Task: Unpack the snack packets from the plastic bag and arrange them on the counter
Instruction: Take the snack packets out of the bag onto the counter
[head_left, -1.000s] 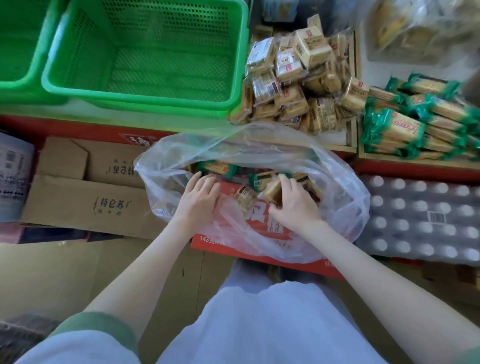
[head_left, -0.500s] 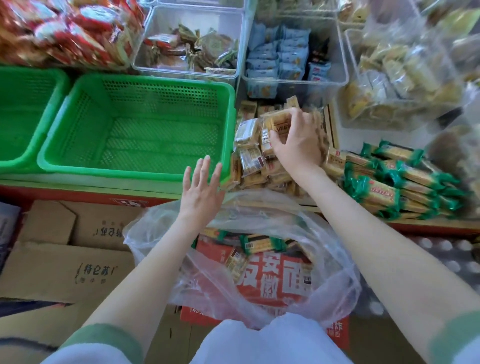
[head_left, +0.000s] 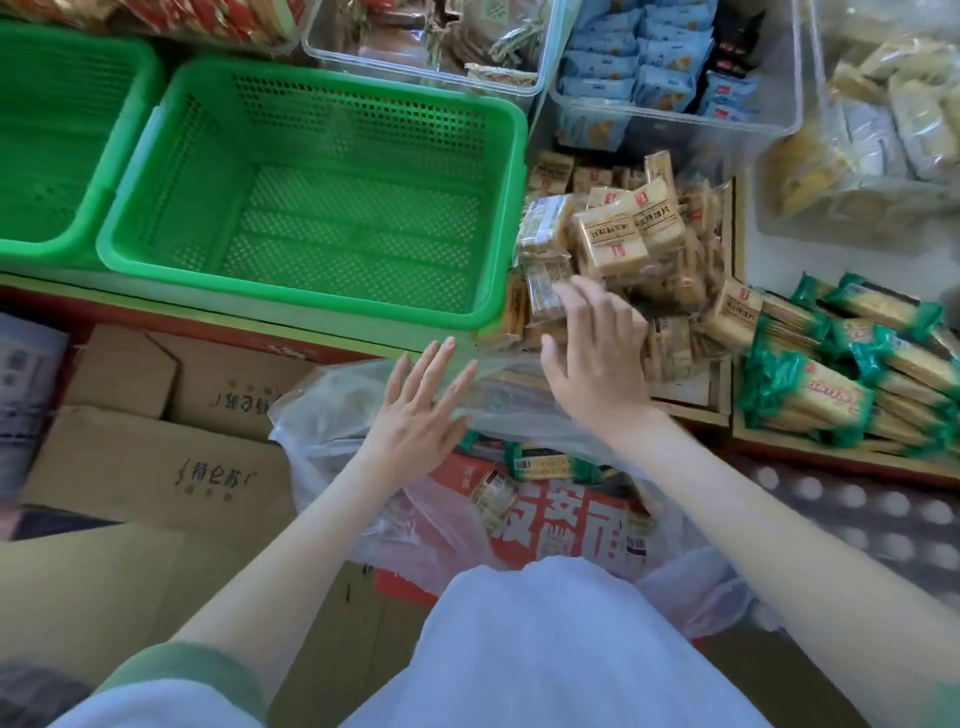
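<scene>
Packets (head_left: 550, 464) in the plastic bag (head_left: 332, 415) lie crosswise below 2 spread, empty hands, nearer the left hand (head_left: 415, 415); right hand (head_left: 597, 358) touches the packet pile (head_left: 613, 244) on the counter (head_left: 763, 260).

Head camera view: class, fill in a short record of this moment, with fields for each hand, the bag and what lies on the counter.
left hand: fingers straight, over the plastic bag's rim, holding nothing
right hand: fingertips touching the tan packet pile
plastic bag: below the counter edge, a green-ended packet inside
right of pile: green-wrapped packets, stacked
left of pile: green basket
</scene>
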